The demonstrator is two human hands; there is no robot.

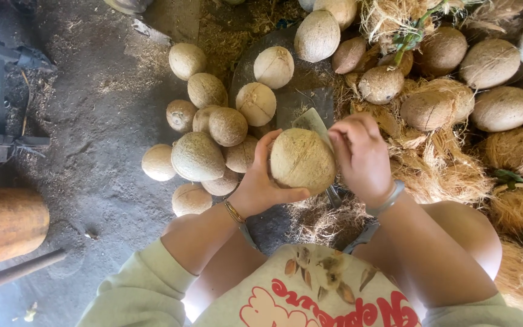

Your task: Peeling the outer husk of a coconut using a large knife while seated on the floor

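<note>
My left hand grips a pale husked coconut from its left and underside, thumb along the bottom. My right hand is closed around the handle of a knife, whose broad grey blade rests against the coconut's top right. Both hands are held just above my knees.
A heap of several husked coconuts lies on the dirt floor to the left. Rougher coconuts and loose brown husk fibre fill the right side. A wooden log lies at the left edge.
</note>
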